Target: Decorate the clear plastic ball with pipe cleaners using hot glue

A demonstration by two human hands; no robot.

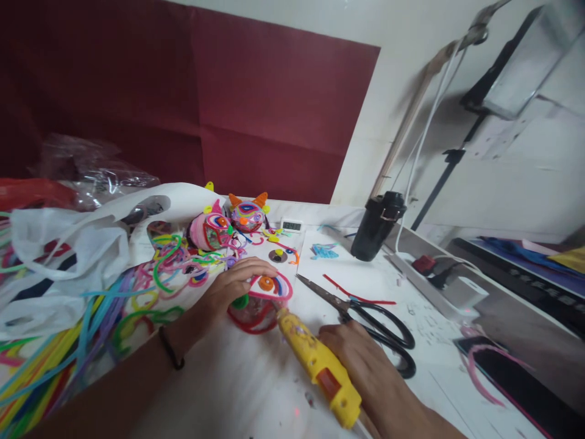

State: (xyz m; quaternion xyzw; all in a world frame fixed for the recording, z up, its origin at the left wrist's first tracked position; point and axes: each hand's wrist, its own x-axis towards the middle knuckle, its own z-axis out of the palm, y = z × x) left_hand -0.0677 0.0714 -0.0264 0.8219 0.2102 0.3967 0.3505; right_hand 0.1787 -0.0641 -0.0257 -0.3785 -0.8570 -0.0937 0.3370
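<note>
White paper and a pale tabletop (pixel 256 390) were set against a wall where a dark red sheet (pixel 283 103) was hung. On the table, near the middle, a decorated ball (pixel 265 297) with a pink-edged eye was held by the left hand (pixel 240 280), its fingers bent over the top. Yellow and worn, a glue gun (pixel 320 369) was gripped in the curled right hand (pixel 354 353), its nozzle pointed at the ball's right edge; whether they touched could not be told. Just beyond the right hand, scissors (pixel 343 306) were laid with their blades toward the ball, and a red pipe cleaner (pixel 372 300) was left beside them. Behind the ball, two finished-looking balls (pixel 248 214) were placed near a small digital clock (pixel 291 226). Farther right, a black bottle (pixel 377 225) was stood; at far left, colourful strips (pixel 68 360) were heaped below a plastic bag (pixel 68 244).
</note>
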